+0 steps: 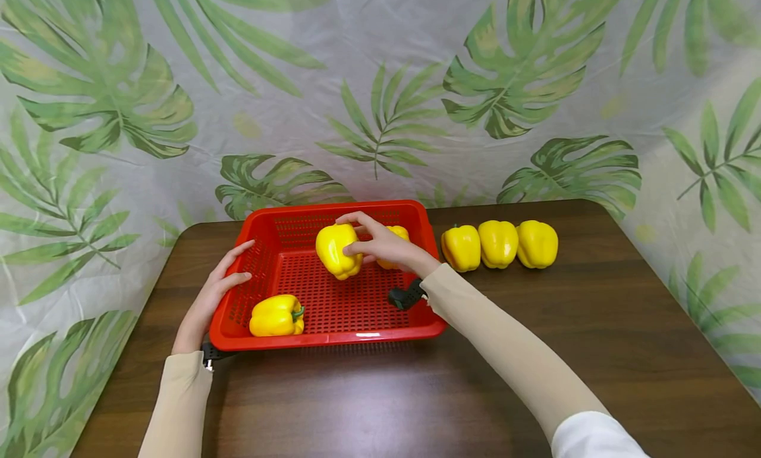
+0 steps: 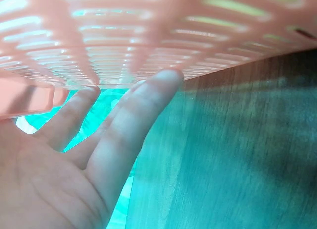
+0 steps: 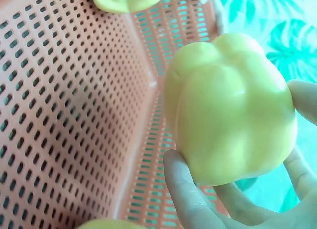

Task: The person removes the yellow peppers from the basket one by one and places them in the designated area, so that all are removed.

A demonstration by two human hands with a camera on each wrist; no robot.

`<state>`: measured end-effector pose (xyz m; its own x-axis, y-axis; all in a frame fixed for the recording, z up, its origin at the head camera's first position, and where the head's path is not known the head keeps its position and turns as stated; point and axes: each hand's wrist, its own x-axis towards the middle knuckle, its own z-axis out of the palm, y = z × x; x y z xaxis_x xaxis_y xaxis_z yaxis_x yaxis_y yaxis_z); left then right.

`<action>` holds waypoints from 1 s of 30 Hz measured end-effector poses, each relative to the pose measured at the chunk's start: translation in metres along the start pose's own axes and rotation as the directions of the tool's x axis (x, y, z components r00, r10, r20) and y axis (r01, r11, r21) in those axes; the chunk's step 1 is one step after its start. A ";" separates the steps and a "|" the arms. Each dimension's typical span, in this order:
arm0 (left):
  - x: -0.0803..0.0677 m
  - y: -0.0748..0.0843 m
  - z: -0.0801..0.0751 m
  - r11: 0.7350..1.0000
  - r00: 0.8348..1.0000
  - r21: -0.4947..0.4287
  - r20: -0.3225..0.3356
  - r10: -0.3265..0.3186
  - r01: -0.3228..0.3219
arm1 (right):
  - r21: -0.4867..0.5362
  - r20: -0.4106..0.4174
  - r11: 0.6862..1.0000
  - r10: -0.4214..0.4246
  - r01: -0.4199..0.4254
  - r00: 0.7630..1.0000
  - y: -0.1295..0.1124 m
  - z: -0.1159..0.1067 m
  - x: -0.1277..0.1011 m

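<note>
My right hand [image 1: 389, 246] grips a yellow bell pepper [image 1: 336, 250] over the red plastic basket [image 1: 333, 341]. In the right wrist view, thumb and fingertips press on opposite sides of this bell pepper [image 3: 233, 110], its lobed bottom towards the camera. At the basket's left side, my left hand [image 1: 209, 303] rests with its fingers extended; in the left wrist view, the fingertips of this hand [image 2: 114, 125] meet the slotted wall. A second bell pepper [image 1: 273, 316] lies on its side in the basket's front left corner. Another bell pepper [image 1: 399, 231] inside is partly hidden behind my right hand.
Three more yellow bell peppers, a left one [image 1: 460, 248], a middle one [image 1: 498, 244] and a right one [image 1: 538, 244], stand in a row right of the basket on the dark wooden table [image 1: 368, 405]. A leaf-patterned cloth [image 1: 380, 114] hangs behind the table.
</note>
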<state>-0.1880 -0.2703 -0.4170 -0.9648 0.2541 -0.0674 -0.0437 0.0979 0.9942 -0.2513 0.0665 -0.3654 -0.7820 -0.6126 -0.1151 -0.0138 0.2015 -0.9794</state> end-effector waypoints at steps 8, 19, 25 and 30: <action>0.000 0.000 -0.001 1.000 1.000 0.001 -0.001 -0.001 0.001 | -0.036 -0.026 0.999 -0.011 0.010 1.000 -0.008 -0.017 -0.017; 0.000 0.002 0.001 1.000 1.000 -0.006 0.002 -0.016 0.016 | -0.031 -0.068 0.999 -0.020 0.018 0.997 -0.007 -0.043 -0.035; 0.000 0.002 0.000 1.000 1.000 -0.004 0.001 -0.014 0.014 | -0.037 -0.087 0.999 -0.023 0.020 0.996 -0.006 -0.056 -0.047; 0.000 0.001 0.000 1.000 1.000 0.003 -0.002 -0.018 0.018 | -0.048 -0.097 0.999 -0.029 0.024 0.995 -0.003 -0.065 -0.054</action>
<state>-0.1877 -0.2699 -0.4157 -0.9645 0.2501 -0.0852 -0.0604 0.1050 0.9926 -0.2500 0.1484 -0.3455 -0.8379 -0.5413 -0.0703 -0.0624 0.2230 -0.9728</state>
